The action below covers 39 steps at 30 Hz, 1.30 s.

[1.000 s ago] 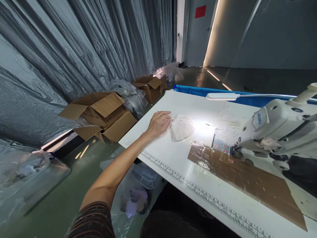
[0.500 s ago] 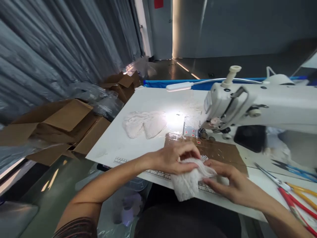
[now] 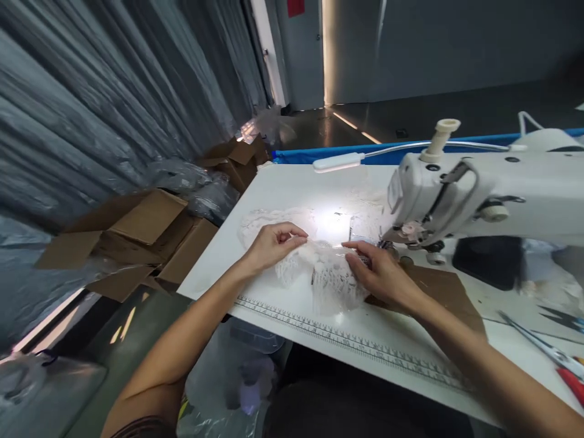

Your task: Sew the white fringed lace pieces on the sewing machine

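Right in front of the sewing machine (image 3: 479, 188), on the white counter (image 3: 283, 188), sits the lace piece (image 3: 331, 277) we're working with. It lies flat, partly bunched, just above the printed ruler strip (image 3: 347, 340) along the near edge. Our left hand (image 3: 269, 243) pinches its upper left edge, fingers closed on the lace with thumb and forefinger. Our right hand (image 3: 383, 277) rests on the right side of the piece, fingers pressed down onto the fabric close to the needle area, pinning more than gripping as far as we can tell.

This stuff looks super light and floppy, an open mesh that'll stretch, snag and slide around easily, so we'd guess it's best held by the edges with fingertips, kept taut between both hands rather than grabbed in a fistful.

More lace pieces (image 3: 262, 222) sit just behind the left hand, touching or nearly touching ours; hard to tell where one ends. A brown taped patch (image 3: 444, 292) lies under the right wrist. The lamp (image 3: 340, 162) throws a bright spot on the counter. Scissors (image 3: 542, 347) sit off to the right, well apart. Cardboard boxes (image 3: 137, 237) are on the floor to the left, by the plastic curtain (image 3: 91, 109).
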### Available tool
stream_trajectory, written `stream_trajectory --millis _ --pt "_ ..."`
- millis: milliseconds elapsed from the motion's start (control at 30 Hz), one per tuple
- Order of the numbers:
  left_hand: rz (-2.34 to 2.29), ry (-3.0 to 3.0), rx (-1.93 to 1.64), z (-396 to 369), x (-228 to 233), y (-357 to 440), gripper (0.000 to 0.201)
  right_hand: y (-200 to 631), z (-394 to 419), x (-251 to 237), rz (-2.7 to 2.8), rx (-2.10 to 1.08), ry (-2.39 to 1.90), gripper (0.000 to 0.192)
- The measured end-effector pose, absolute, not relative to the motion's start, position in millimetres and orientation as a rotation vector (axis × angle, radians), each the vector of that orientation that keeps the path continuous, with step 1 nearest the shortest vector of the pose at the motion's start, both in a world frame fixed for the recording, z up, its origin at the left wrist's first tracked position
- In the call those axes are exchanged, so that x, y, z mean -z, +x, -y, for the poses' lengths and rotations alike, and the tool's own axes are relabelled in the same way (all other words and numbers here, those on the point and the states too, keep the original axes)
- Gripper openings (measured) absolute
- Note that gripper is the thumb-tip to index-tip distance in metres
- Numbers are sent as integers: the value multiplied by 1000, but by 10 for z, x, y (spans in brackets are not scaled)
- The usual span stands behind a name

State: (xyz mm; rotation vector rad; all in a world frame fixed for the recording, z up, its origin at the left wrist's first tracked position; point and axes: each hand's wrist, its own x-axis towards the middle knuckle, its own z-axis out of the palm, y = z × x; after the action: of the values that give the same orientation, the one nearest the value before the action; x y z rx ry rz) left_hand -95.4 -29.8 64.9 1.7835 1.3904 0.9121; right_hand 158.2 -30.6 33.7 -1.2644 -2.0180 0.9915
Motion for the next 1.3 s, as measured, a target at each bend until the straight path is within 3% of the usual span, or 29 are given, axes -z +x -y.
stream_trajectory --millis 133,300,467,567,667,767,867,967,1133,1300 --pt "-1709 1988 -1094 80 -677 -1470 14 912 -129 -335 2073 -721 -1212 38" --pt "-2075 2381 -859 -85 -561 -1717 12 502 -399 -280 2088 -504 -1164 45" --pt "-1438 2786 -676 148 -413 -1451 25 670 -245 -133 2328 -335 -725 54" --pt "-1109 2841 -642 421 -361 -1186 25 942 -81 -78 2404 -326 -617 33" --pt "-954 2740 -770 711 -369 -940 22 1292 157 -128 2428 -452 -706 17" --pt "-806 2584 -851 928 -441 -728 19 1659 463 -286 2418 -815 -811 13" --pt "-771 2356 -951 1003 -526 -535 21 2000 717 -434 2275 -1360 -872 21" --pt "-833 2196 -970 913 -554 -359 23 2280 783 -424 2067 -1571 -991 34" --pt "-1100 2085 -804 527 -420 -135 18 2541 540 -199 1871 -1214 -1424 41" --pt "-1319 2342 -630 244 -212 -76 23 2559 326 -145 1809 -833 -1774 40"
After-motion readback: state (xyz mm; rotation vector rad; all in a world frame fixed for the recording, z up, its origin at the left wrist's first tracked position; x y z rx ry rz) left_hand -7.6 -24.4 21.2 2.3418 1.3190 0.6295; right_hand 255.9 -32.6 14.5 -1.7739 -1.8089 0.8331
